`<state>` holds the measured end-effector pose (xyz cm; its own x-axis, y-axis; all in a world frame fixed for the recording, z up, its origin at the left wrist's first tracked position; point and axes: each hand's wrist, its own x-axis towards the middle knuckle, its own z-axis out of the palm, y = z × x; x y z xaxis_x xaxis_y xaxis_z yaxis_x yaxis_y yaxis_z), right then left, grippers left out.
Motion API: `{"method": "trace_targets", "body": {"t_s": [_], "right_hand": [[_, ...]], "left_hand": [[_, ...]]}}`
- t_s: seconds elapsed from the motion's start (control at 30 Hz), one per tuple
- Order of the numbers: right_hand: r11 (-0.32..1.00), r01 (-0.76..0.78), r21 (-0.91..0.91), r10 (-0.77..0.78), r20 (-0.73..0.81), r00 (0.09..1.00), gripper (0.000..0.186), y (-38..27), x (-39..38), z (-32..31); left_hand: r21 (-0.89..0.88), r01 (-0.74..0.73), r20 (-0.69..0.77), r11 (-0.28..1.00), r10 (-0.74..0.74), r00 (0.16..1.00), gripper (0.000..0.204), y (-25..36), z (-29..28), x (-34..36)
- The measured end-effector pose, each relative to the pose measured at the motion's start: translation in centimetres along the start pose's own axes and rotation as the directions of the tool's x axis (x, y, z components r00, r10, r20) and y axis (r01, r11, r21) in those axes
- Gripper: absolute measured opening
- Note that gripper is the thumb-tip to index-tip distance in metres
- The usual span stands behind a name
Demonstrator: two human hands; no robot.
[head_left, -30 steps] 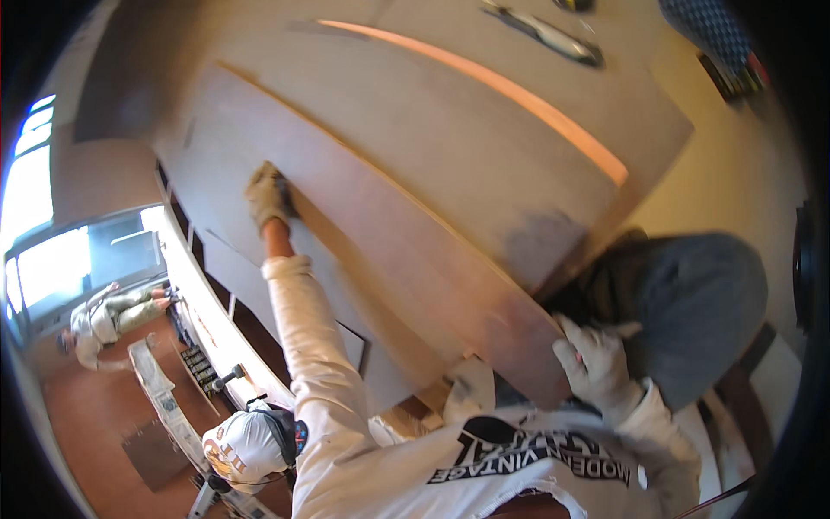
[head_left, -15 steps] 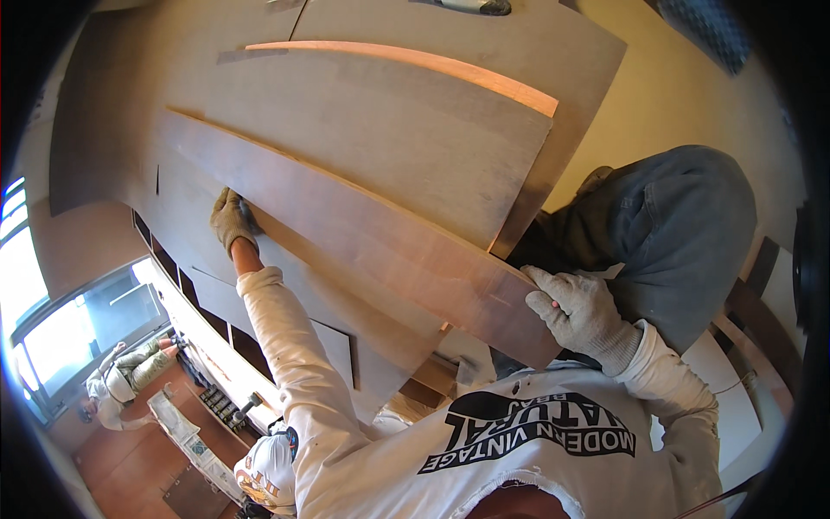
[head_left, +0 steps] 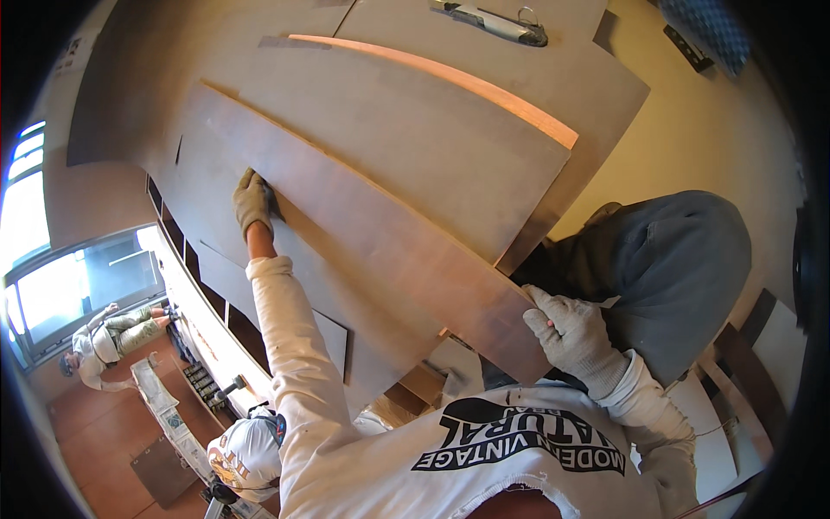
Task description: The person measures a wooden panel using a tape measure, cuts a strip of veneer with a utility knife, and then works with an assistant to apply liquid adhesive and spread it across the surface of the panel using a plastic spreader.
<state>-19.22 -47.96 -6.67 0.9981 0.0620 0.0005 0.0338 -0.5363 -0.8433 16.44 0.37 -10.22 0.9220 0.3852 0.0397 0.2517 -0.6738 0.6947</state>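
A long, narrow brown board (head_left: 372,221) slants from the upper left to the lower right, above wide grey-brown sheets. My gloved left hand (head_left: 252,204) is closed at the board's lower long edge, well along toward its far end. A dark patch shows beside those fingers; whether it is shadow or part of the glove I cannot tell. At the near end, my gloved right hand (head_left: 575,339) grips the board's corner, with the thumb on top and a fingertip bare. The fingers beneath the board are hidden.
A sheet with a pale curved edge strip (head_left: 450,76) lies beyond the board. A silver and black hand tool (head_left: 491,22) rests at the top. My bent knee (head_left: 683,268) is at right. Two other people (head_left: 108,342) (head_left: 246,454) are at lower left, near a narrow bench (head_left: 164,402).
The view has shifted, so the board and sheets sit farther right and more of the hand tool shows. Both hands keep the same places on the board.
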Motion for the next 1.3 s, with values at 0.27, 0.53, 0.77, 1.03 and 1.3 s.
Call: {"method": "trace_targets", "body": {"t_s": [0.27,0.53,0.77,1.03,1.3], "right_hand": [[0.997,-0.062,-0.043,0.064,0.049,0.997,0.038,-0.6,0.0,-0.4],[0.968,0.092,-0.233,-0.113,-0.080,0.990,0.044,-2.1,8.7,-9.3],[0.712,0.259,-0.653,-0.368,-0.032,0.929,0.035,2.4,30.7,-12.6],[0.485,0.378,-0.789,-0.440,0.154,0.885,0.031,4.5,36.2,-8.8],[0.607,0.269,-0.747,-0.351,0.052,0.935,0.030,-0.8,32.2,-11.4]], "left_hand": [[0.450,-0.360,-0.087,0.817,0.441,0.893,0.047,7.6,4.7,-9.0],[0.642,-0.252,-0.130,0.725,0.427,0.895,0.037,7.0,7.7,-11.0],[0.638,-0.115,-0.149,0.761,0.269,0.952,0.042,9.6,6.6,-12.1],[0.533,-0.132,-0.226,0.835,0.291,0.930,0.037,9.8,7.4,-11.8],[0.593,-0.150,-0.178,0.791,0.310,0.934,0.038,9.4,7.7,-11.7]]}}
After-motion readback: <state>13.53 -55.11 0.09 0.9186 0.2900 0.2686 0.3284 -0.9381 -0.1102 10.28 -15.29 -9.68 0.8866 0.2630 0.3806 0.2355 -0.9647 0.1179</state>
